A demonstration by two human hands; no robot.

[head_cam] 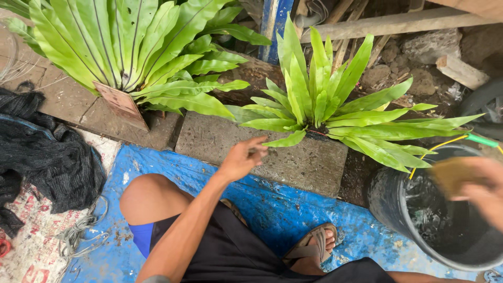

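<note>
The left hand (242, 157) hangs over the concrete slab (230, 141), its fingers loosely curled and pinched toward the thumb. They may grip something small, but I cannot tell; nothing shows between them. The nearest thing to it is the small fern (319, 112), whose lowest leaf tip lies just beside the fingertips at about three o'clock. The fern's centre sits further off, at roughly two o'clock from the hand. Its long leaves fan outward, the widest of them running left to right across the slab.

The right hand (484, 191) is blurred at the right edge of the view. It is closed on a flat brownish piece (453, 175), something like a scrap of husk or a sponge, and holds it over the black bucket (390, 207). The bucket holds dark water and stands at about four o'clock from the fern. The left hand is clearly the nearer one to the fern; the right is well apart from it, on the far side of the leaves.

A thin yellow wire with a green end (482, 140) runs across the bucket's rim. A larger fern (126, 47) with a reddish tile (121, 105) leaning at its base stands at ten o'clock from the left hand. Between the left hand and the small fern only the drooping leaf tip intervenes. A blue tarp (272, 209) covers the ground under the person's bent knee (152, 196) and sandalled foot (317, 243), and a heap of black netting (47, 152) lies at the far left.
</note>
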